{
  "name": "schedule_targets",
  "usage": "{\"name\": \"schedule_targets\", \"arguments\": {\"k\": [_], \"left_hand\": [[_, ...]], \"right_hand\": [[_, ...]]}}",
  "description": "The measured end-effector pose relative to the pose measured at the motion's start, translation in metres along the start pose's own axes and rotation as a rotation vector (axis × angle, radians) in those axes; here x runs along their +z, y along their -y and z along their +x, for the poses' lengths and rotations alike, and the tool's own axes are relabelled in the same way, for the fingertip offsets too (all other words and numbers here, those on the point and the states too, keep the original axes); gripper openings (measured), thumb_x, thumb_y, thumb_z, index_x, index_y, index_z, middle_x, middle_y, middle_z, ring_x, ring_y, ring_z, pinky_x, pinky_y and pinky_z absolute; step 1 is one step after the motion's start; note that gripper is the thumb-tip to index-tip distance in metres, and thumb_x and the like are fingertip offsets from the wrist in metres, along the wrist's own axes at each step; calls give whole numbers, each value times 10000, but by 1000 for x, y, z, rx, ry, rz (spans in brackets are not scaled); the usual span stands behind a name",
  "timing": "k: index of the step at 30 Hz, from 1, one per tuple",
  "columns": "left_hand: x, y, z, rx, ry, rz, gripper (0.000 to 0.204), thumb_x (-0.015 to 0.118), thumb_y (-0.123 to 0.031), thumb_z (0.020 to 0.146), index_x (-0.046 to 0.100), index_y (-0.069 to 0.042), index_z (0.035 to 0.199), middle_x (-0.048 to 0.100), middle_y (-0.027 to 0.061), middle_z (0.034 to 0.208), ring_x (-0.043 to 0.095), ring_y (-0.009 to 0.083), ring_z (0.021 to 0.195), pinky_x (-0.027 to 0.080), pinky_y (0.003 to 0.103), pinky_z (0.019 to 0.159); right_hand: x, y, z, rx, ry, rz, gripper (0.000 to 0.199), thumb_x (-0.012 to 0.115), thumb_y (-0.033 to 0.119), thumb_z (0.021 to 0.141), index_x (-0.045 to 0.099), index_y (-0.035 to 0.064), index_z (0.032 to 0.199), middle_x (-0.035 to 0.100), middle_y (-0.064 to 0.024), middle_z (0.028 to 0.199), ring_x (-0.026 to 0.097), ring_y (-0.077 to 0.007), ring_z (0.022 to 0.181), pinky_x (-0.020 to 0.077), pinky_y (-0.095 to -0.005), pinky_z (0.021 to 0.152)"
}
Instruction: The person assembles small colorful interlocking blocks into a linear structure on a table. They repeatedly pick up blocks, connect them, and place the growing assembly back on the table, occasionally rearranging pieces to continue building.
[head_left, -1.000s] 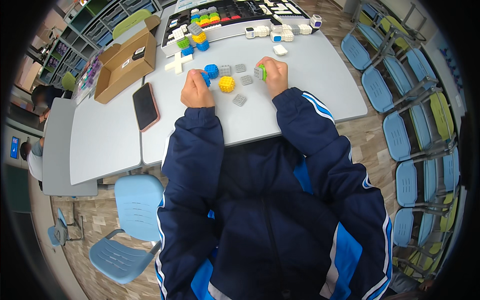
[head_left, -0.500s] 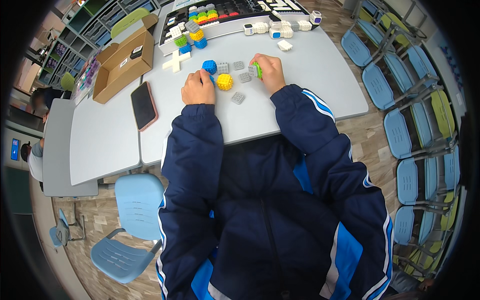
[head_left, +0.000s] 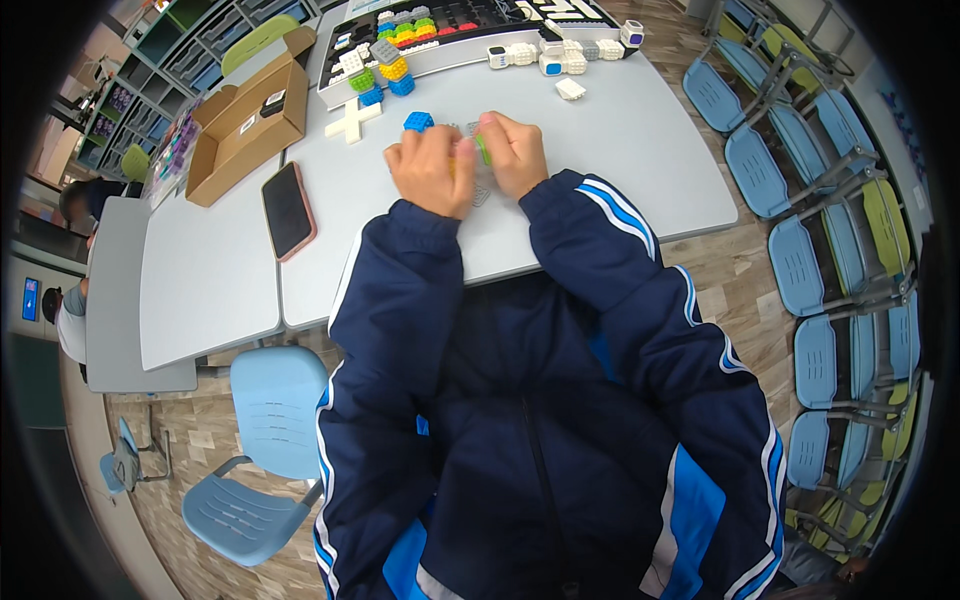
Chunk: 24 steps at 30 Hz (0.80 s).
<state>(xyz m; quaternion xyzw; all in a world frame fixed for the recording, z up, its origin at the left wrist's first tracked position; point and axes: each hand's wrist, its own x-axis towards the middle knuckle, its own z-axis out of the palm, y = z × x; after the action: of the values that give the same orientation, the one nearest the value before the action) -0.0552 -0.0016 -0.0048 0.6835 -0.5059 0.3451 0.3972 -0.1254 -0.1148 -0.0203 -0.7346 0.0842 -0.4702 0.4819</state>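
My right hand (head_left: pixel 515 152) pinches a green studded block (head_left: pixel 483 150), which shows between the fingers. Close beside it, my left hand (head_left: pixel 432 170) hovers low over the table, its fingers blurred by motion. What it holds, if anything, is hidden, though a sliver of yellow shows near its thumb. Past the left fingers lies a blue studded cube (head_left: pixel 418 121). A flat grey studded piece (head_left: pixel 480 195) sits just below the gap between my hands, partly covered. Other grey pieces are mostly behind the fingers.
Farther back stand a stack of coloured blocks (head_left: pixel 388 70), a white cross piece (head_left: pixel 353 121) and a row of white modules (head_left: pixel 560 57), before a brick tray (head_left: pixel 440 62). A phone (head_left: pixel 288 212) and an open cardboard box (head_left: pixel 240 130) lie left. A white piece (head_left: pixel 570 89) rests right.
My left hand has moved right, over where the yellow block and grey pieces lay. My right hand has shifted left with the green block, so both hands are now close together.
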Motion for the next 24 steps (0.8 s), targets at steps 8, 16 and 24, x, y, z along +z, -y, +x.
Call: {"name": "schedule_targets", "arguments": {"k": [8,16,24], "left_hand": [[14,-7,-1,-34,64,101,306,459,-210,939,563,-76,684,552,91,622,485,271,666,323,400,698],[18,3,-6,79,-35,-5,263,458,-125,902,562,-79,665,526,89,618,478,279,669,326,413,710],[13,5,-10,-26,6,-78,324,378,-158,965,633,-78,783,517,107,735,449,274,733,310,394,768]], "right_hand": [[11,-3,-3,125,-42,114,364,482,211,980,594,-27,729,558,-21,614,466,-76,594,397,-285,542],[11,4,-7,63,-20,245,365,468,186,974,579,-16,691,531,-50,542,462,-93,508,378,-308,491],[-1,-2,0,209,-36,472,381,432,205,988,603,-8,722,522,-30,567,454,-82,535,381,-291,507]]}}
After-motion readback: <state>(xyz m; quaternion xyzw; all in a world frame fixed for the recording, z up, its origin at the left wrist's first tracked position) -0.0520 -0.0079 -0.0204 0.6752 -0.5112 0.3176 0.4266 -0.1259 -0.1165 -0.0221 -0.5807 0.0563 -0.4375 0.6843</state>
